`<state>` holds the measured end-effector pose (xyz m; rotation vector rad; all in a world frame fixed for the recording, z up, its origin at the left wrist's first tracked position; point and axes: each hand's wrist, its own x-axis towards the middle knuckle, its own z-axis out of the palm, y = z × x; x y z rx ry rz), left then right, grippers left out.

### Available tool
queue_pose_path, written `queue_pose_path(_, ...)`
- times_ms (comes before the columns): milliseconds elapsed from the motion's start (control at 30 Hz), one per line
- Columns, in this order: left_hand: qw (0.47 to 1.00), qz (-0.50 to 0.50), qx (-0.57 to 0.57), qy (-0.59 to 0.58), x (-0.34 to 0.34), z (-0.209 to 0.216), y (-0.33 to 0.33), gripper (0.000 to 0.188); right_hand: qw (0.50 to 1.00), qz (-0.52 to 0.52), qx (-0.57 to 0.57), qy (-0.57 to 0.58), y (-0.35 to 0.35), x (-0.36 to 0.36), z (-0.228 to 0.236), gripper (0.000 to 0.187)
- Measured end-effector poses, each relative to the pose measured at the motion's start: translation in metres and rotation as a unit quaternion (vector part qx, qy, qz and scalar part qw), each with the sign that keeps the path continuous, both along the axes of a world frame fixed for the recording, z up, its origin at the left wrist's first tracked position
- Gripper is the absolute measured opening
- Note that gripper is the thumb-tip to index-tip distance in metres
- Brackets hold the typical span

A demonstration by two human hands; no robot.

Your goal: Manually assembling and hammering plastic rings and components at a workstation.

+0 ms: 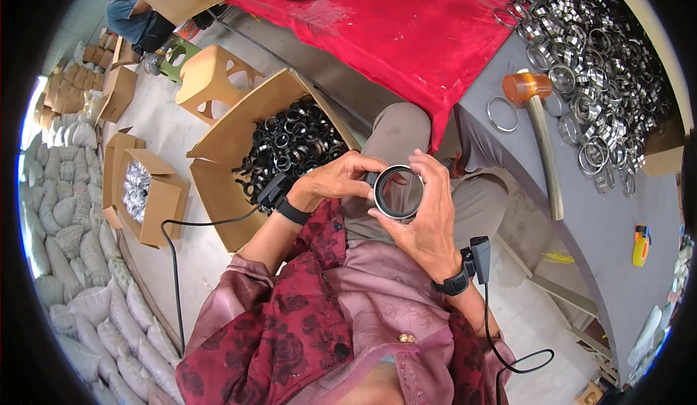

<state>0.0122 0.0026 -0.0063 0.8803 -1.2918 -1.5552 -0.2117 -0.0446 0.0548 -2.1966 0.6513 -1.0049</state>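
Observation:
In front of my lap I hold a black ring [380,199] with a shiny metal inner edge, its round opening facing up towards me. My left hand [338,180] grips its left side between thumb and fingers. Curled round the right side is my right hand [427,220], the thumb beneath the lower rim and the fingers along the upper right. Beyond my left wrist, a pile of black ring-shaped parts [290,143] fills an open cardboard box [218,132]. Each wrist wears a black strap with a small device and a cable.
At right, a grey table [588,234] bears a heap of metal rings [595,71], a mallet [539,125] with an orange head and a yellow tool [641,246]. Red cloth [406,27] covers the far table. Left are a stool [210,78], boxes and stacked sacks [72,238]; a person [131,16] stands behind.

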Motion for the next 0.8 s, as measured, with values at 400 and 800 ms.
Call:
queue_pose_path(400,0.991,-0.012,-0.071,-0.108,0.004,0.005,-0.006,0.061,0.996,-0.018,0.088,0.015,0.004,-0.002,-0.010,0.091)
queue_pose_path(800,0.990,-0.001,-0.066,-0.125,0.000,0.008,-0.003,0.063,0.993,-0.046,0.109,-0.006,0.008,0.001,-0.019,0.093)
